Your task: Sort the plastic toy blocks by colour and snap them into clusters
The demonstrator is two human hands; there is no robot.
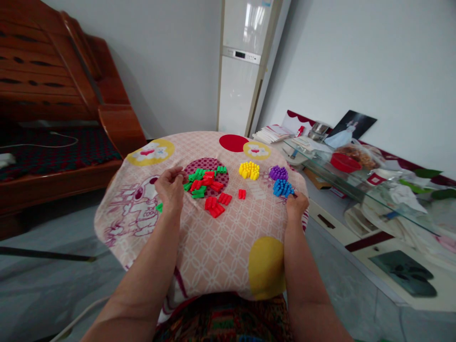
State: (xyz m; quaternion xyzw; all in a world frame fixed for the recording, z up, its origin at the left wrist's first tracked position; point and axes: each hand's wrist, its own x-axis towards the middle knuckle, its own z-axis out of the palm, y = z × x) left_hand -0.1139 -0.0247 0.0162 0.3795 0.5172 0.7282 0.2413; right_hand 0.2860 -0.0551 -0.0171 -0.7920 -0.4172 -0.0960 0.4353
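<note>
Small ridged plastic pieces lie in colour groups on a cloth-covered table (pixel 228 256). My left hand (pixel 170 187) is beside the mixed heap, its fingers apart and near the green pieces (pixel 198 192); I see nothing held in it. Red pieces (pixel 213 207) lie among the green ones and in front of them, with a single red piece (pixel 242 194) off to the right. At the right, my right hand (pixel 297 206) has its fingers drawn together at the edge of the blue pieces (pixel 282 188). What its fingertips grip is too small to tell.
Yellow pieces (pixel 249 170) and purple pieces (pixel 278 173) stand toward the back right. One green piece (pixel 159 207) is partly behind my left wrist. A cluttered glass-topped cabinet (pixel 356 185) borders the table's right side; a wooden bench (pixel 53 175) is at the left.
</note>
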